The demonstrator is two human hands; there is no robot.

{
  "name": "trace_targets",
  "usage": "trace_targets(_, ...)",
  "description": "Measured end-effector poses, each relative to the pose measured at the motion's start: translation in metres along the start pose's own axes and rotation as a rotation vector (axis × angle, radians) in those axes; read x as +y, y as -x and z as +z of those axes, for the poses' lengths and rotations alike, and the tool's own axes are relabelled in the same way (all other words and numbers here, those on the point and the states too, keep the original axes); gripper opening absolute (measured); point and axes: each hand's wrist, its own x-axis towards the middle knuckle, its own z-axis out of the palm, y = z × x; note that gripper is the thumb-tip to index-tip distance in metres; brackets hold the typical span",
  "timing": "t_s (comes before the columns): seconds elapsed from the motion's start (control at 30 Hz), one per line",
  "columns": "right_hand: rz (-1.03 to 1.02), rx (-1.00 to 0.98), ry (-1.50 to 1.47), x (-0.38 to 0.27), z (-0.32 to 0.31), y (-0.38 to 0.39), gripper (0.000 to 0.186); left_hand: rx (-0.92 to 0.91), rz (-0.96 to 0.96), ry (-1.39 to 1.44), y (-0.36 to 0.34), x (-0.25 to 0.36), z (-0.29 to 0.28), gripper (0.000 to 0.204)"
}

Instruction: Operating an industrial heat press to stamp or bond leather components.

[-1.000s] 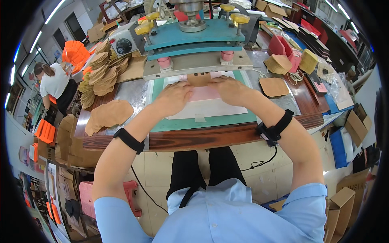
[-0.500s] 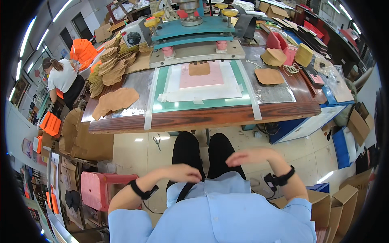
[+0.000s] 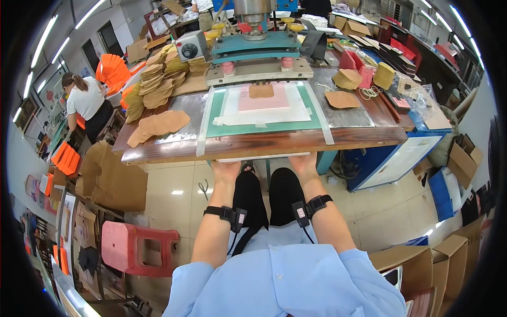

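Note:
Below the wooden table's front edge (image 3: pixel 264 140), my left hand (image 3: pixel 226 168) and my right hand (image 3: pixel 303 162) reach up either side of a thin white ledge (image 3: pixel 259 157), fingers hidden beneath it. Above, a green mat (image 3: pixel 228 128) is taped to the tabletop, bearing white sheets (image 3: pixel 288 113), a pink board (image 3: pixel 261 105) and a small tan leather piece (image 3: pixel 261 92). The press (image 3: pixel 256 53), with a teal plate and metal bar, stands over the back of the mat.
Leather stacks (image 3: pixel 153 82) lie left, more pieces (image 3: pixel 158 127) nearer. Right are another leather piece (image 3: pixel 342 99) and pink holders (image 3: pixel 354 66). A pink stool (image 3: pixel 121 243) stands lower left, cardboard boxes (image 3: pixel 443 264) lower right. A co-worker (image 3: pixel 90 103) works at left.
Both my hands left the pink board on the tabletop, dropped toward my lap, then moved forward beneath the table's front edge. The view has shifted, showing more floor below the table.

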Motion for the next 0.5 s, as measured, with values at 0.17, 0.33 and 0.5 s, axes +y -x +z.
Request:
trace_targets(0.17,-0.003,-0.061,0.061,0.004,-0.002,-0.003,0.034,-0.009,-0.021,-0.017,-0.018,0.012,-0.022,0.04)
trace_targets(0.33,-0.04,0.026,0.033,0.001,0.019,0.01,0.044,-0.056,-0.038,-0.027,-0.009,0.006,-0.006,0.04)
trace_targets(0.5,-0.046,0.022,0.054,0.001,0.025,0.013,0.045,-0.071,-0.032,-0.035,-0.008,0.007,-0.006,0.039)
